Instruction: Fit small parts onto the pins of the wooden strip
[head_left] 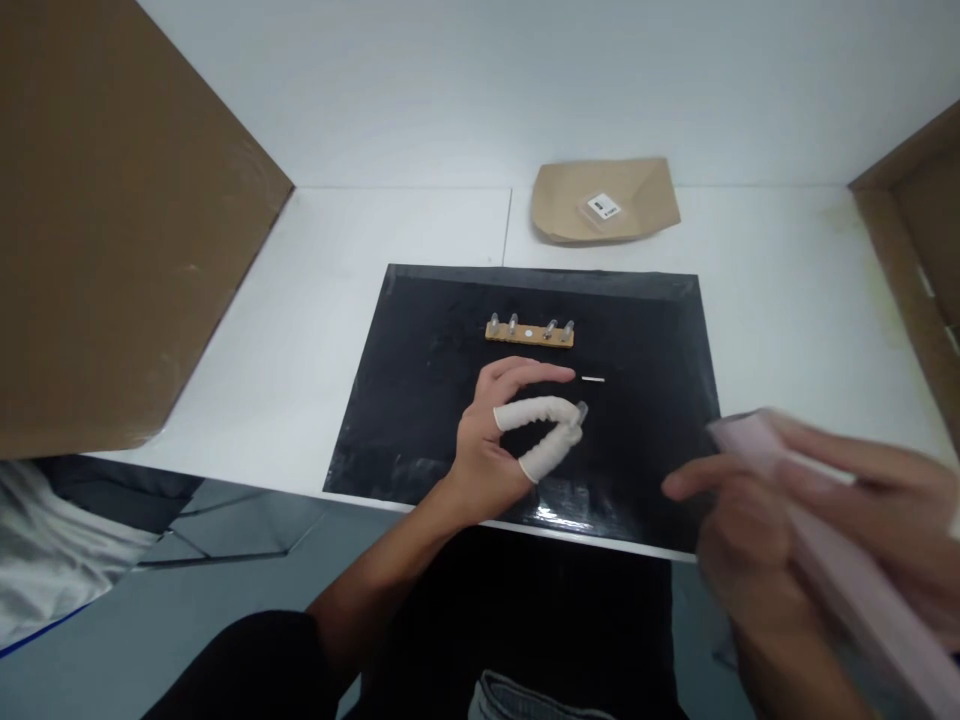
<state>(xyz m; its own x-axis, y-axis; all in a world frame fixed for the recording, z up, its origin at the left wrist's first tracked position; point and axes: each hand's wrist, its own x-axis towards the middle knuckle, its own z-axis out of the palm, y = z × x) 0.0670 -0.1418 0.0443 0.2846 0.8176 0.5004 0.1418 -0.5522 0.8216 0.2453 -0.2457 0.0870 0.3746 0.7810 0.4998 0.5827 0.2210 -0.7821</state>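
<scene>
My left hand, with white finger cots on thumb and index finger, pinches a small clear tip-shaped piece above the black mat. Its other fingers stretch toward a short thin metallic pin lying on the mat. Behind them sits a small wooden strip with several clear upright pieces and a white dot. At the right, my right hand is smeared by motion beside a long pale pink object. Another person's hand grips that object; whether my fingers hold it too is unclear.
A brown paper packet lies at the back of the white table, with a small labelled clear case on it. Cardboard walls stand at left and right.
</scene>
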